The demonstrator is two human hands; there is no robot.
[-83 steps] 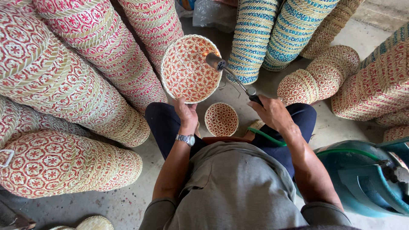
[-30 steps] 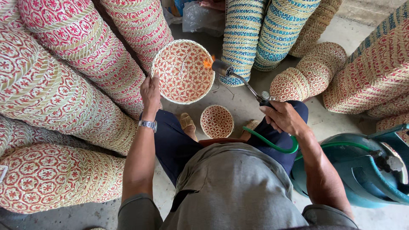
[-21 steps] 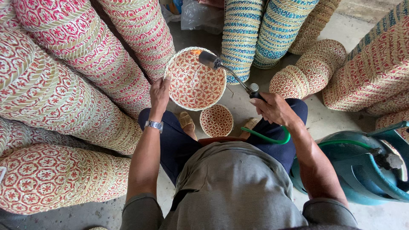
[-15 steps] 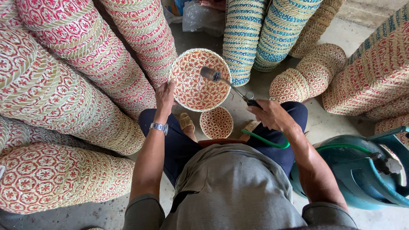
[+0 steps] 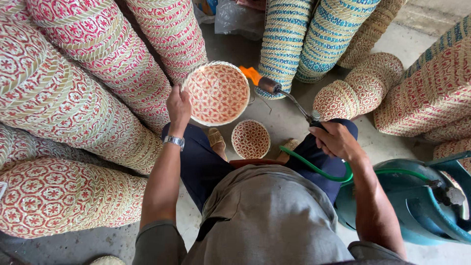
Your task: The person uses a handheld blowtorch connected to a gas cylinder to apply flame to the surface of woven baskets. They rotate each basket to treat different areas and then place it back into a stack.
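My left hand, with a wristwatch on it, grips the rim of a round woven basket patterned in red and cream, held up with its inside facing me. In my right hand is a gas torch; an orange flame burns at its tip, close to the basket's upper right rim. From the torch handle a green hose curves toward a teal gas cylinder by my right arm. A smaller woven basket lies on the floor between my knees.
Tall stacks of red-patterned baskets crowd the left side. Blue-striped stacks stand ahead, and more red stacks fill the right. A clear plastic bag lies at the back. Grey concrete floor shows between them.
My left hand has swung the basket left and back, turning it. The torch has lifted from inside the basket to its upper right rim, its flame now showing.
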